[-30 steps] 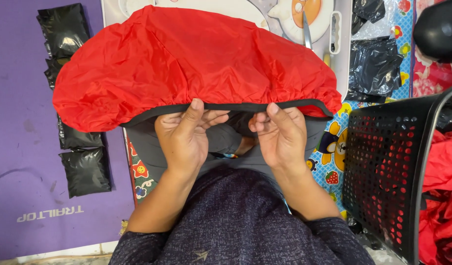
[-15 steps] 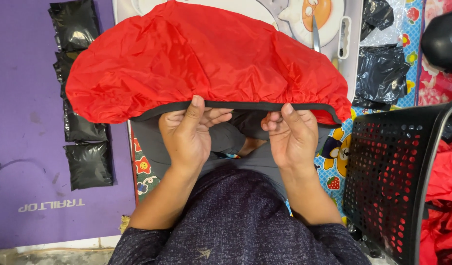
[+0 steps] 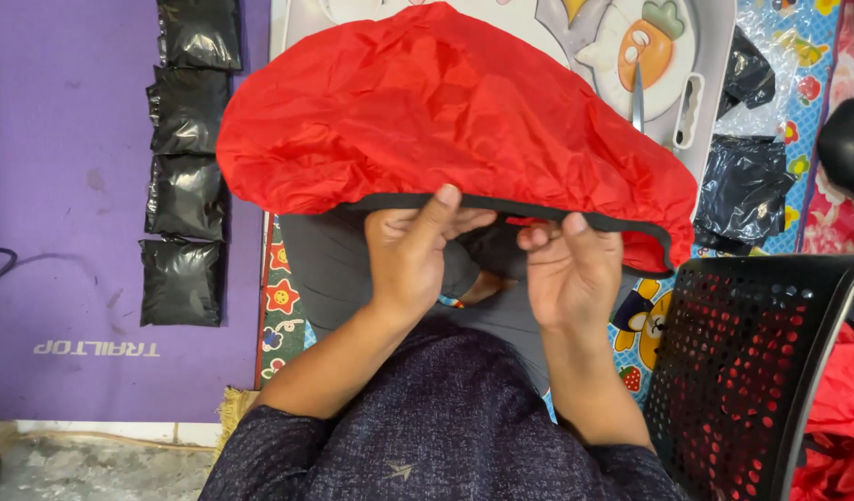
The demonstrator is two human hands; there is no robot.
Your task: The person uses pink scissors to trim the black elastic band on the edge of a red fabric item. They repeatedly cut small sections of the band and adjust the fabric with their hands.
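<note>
Holding the black edge of a red cover, the left hand and right hand pinch it side by side. It hangs over the person's lap. Black bags line the purple mat; a black basket stands right.

Bright, even, soft-shadowed light; sharp focus throughout, glare on glossy black packets.

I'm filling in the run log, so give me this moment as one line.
left hand: grips black hem | right hand: grips black hem | red cover: spread over lap | black packets: rowed on purple mat | black basket: at right
</note>
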